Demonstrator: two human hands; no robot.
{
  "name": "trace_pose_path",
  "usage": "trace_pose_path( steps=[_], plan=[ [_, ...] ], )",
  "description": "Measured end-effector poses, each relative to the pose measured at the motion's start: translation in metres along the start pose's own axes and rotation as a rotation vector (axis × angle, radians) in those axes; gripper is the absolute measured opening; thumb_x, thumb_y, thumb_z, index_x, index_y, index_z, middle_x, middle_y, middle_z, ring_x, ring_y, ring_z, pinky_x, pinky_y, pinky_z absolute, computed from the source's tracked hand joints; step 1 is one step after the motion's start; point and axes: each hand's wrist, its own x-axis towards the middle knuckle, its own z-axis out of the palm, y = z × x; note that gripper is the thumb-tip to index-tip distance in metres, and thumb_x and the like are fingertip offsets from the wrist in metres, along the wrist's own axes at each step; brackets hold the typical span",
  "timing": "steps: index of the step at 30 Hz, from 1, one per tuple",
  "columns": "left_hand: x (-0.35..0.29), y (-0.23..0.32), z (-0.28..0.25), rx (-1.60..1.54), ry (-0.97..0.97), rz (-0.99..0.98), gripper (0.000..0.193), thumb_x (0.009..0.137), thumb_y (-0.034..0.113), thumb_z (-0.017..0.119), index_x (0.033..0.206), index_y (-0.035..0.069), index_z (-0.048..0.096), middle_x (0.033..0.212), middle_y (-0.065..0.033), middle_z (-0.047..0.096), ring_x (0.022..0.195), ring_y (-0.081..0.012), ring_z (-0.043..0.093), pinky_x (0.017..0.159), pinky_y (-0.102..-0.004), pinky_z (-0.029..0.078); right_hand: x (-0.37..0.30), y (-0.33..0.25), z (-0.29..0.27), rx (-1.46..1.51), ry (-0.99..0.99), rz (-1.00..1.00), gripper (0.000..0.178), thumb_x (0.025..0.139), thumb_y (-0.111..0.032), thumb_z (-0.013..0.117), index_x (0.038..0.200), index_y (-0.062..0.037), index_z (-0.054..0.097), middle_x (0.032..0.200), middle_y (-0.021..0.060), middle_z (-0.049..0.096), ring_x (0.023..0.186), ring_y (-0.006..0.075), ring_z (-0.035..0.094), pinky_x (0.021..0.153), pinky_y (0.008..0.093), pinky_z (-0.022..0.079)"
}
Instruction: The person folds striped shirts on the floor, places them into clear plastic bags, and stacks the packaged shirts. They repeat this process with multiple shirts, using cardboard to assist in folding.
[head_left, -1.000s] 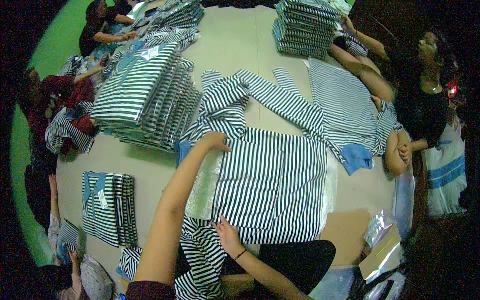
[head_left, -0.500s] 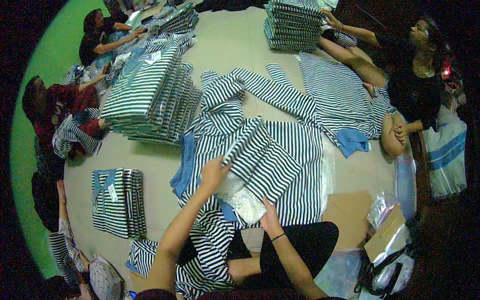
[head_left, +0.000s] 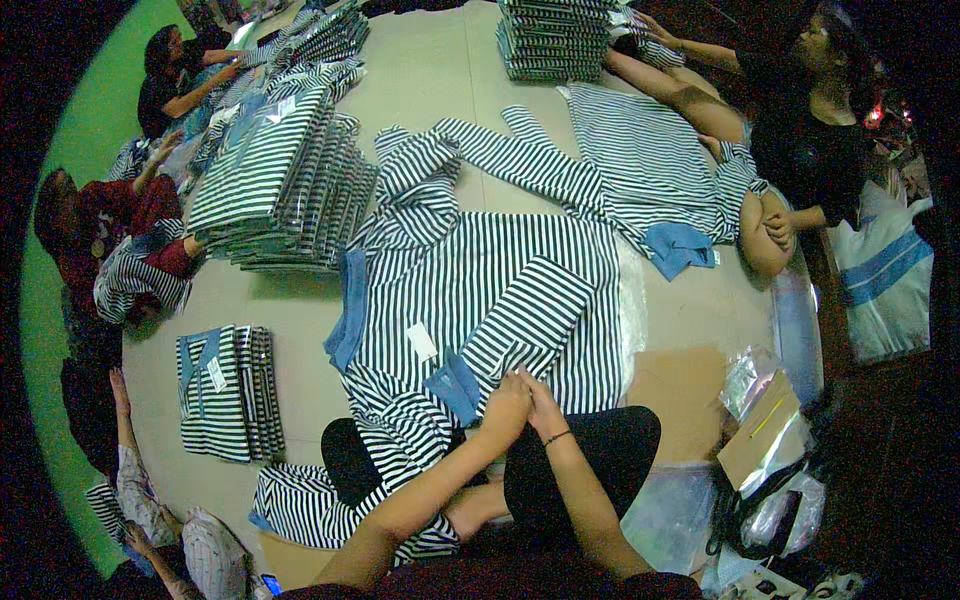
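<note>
A black-and-white striped shirt [head_left: 525,312], folded into a narrow panel, lies slanted in front of me. My left hand [head_left: 506,408] and my right hand [head_left: 542,408] meet at its near end, both closed on the gathered striped cloth; the fingertips partly hide each other. A blue collar [head_left: 455,388] shows just left of my hands, with a white tag [head_left: 421,341] beyond it. Under the folded shirt another striped shirt [head_left: 420,270] is spread flat, its blue collar [head_left: 347,312] on the left. Striped cloth [head_left: 400,425] also drapes over my left leg.
A tall stack of bagged folded shirts [head_left: 265,190] stands at the left, a smaller stack [head_left: 225,392] nearer. Another stack [head_left: 555,40] is at the far side. Cardboard [head_left: 680,400] and clear plastic bags [head_left: 755,385] lie at the right. Several people sit around.
My left hand has come down to join my right at the shirt's near end. The folded panel now lies lower, and the white sheet under it no longer shows. The view has shifted.
</note>
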Motion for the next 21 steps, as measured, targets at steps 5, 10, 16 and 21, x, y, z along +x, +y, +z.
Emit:
trace_pose_path(
  steps=[5,10,16,21],
  plan=[
    [0.003,-0.056,-0.042,-0.570,-0.340,0.198,0.036,0.068,0.012,0.053,0.102,0.002,0.047,0.102,-0.0154,0.051,0.089,-0.0316,0.051,0.078,-0.0384,0.042,0.003,-0.001,0.005,0.101,-0.025,-0.055,0.033,0.070,-0.013,0.064,0.099,-0.0066,0.050,0.091,0.0062,0.056,0.082,0.0180,0.055,0.069,0.0308,0.046],
    [0.003,-0.110,-0.090,-0.623,0.045,-0.010,0.045,0.066,0.017,0.059,0.108,0.004,0.048,0.106,-0.0133,0.049,0.101,-0.0264,0.044,0.091,-0.0362,0.028,-0.002,-0.013,0.016,0.140,0.009,-0.053,0.044,0.069,-0.005,0.062,0.109,-0.0023,0.043,0.102,0.0104,0.054,0.090,0.0234,0.054,0.078,0.0348,0.045],
    [0.011,-0.095,-0.127,-0.545,-0.243,0.330,0.027,0.068,0.025,0.062,0.089,0.009,0.057,0.081,-0.0056,0.055,0.082,-0.0199,0.050,0.074,-0.0314,0.035,-0.032,-0.037,0.019,0.026,-0.236,0.052,0.030,0.069,-0.004,0.062,0.097,-0.0029,0.053,0.090,0.0079,0.059,0.080,0.0180,0.058,0.073,0.0323,0.047],
    [-0.007,-0.043,-0.155,-0.685,-0.415,0.190,0.016,0.075,0.021,0.055,0.075,0.006,0.051,0.074,-0.0084,0.055,0.075,-0.0235,0.051,0.067,-0.0340,0.038,-0.068,-0.049,0.031,-0.122,-0.298,0.041,0.036,0.067,-0.001,0.063,0.101,-0.0040,0.052,0.091,0.0062,0.059,0.079,0.0157,0.057,0.073,0.0303,0.047]
  ],
)
